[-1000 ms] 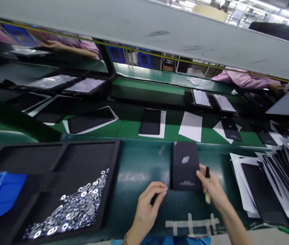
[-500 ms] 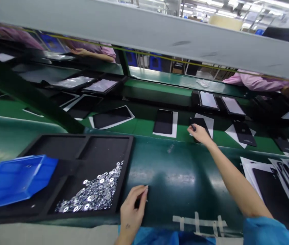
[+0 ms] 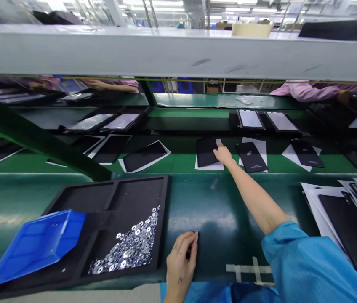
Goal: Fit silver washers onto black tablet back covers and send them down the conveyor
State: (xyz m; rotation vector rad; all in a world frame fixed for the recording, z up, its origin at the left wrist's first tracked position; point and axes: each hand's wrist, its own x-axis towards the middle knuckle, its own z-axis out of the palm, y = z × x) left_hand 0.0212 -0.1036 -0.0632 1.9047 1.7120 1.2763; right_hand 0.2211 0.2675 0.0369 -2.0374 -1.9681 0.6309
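Note:
My right hand (image 3: 224, 155) reaches across to the green belt, its fingers closed on the right edge of a black rectangular panel (image 3: 206, 152). That panel lies over a white sheet (image 3: 219, 166). Just right of it, another black panel (image 3: 251, 157) with a light logo rests askew on its own white sheet (image 3: 262, 149). Close to me, my left hand (image 3: 181, 257) is held in a pinch above the dark green worktop; whatever lies between its fingertips is too small to make out. To its left, small shiny metal rings (image 3: 131, 248) are heaped in a black compartment tray (image 3: 162, 210).
A blue plastic bin (image 3: 39, 248) sits tilted on the tray's left part. A stack of black panels and white sheets (image 3: 349, 227) stands at the right. A green post (image 3: 39, 134) slants across the left, and a grey shelf (image 3: 166, 54) crosses overhead. Co-workers' pink sleeves (image 3: 317, 90) show opposite.
My right hand has left the logo panel and moved left onto the neighbouring one. My left hand keeps its pinch. The view has levelled out and shifted.

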